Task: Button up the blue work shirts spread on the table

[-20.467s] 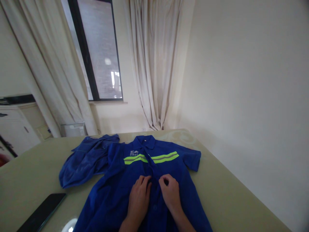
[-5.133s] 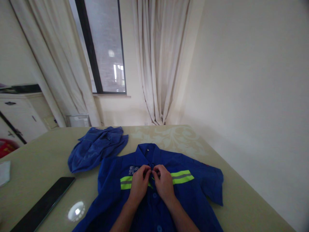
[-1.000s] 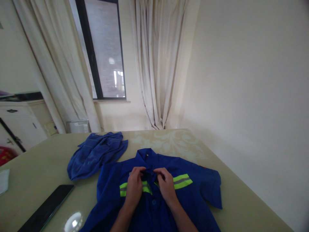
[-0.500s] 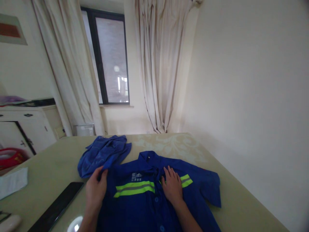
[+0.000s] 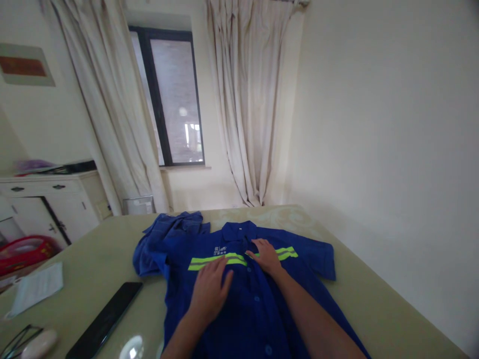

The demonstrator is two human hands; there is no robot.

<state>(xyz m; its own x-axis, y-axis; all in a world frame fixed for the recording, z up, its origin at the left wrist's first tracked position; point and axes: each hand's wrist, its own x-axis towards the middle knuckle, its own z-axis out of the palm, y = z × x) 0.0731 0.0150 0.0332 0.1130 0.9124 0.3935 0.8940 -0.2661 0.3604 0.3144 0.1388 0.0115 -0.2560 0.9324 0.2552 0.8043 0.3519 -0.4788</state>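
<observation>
A blue short-sleeved work shirt [image 5: 239,304] lies front side up on the table, its collar toward the far edge. Yellow-green reflective bands cross its chest, and white lettering sits above the one on the left. Fingers extended, my left hand [image 5: 211,284] rests flat on the shirt just below the left band. My right hand [image 5: 266,257] lies with fingers spread over the button front, beside the right band. A crumpled blue garment [image 5: 149,252] is bunched at the shirt's upper left and meets its left sleeve area.
Left of the shirt, a long black device [image 5: 107,319] lies on the table [image 5: 108,249]. Farther left are a pale paper sheet [image 5: 39,286], glasses [image 5: 18,341] and a whitish rounded object [image 5: 39,345]. A wall [image 5: 392,174] borders the table's right side.
My left hand has let go of the shirt's left side and moved right onto its chest. My right hand stays on the front. The shirt lies flatter, and the view has shifted slightly.
</observation>
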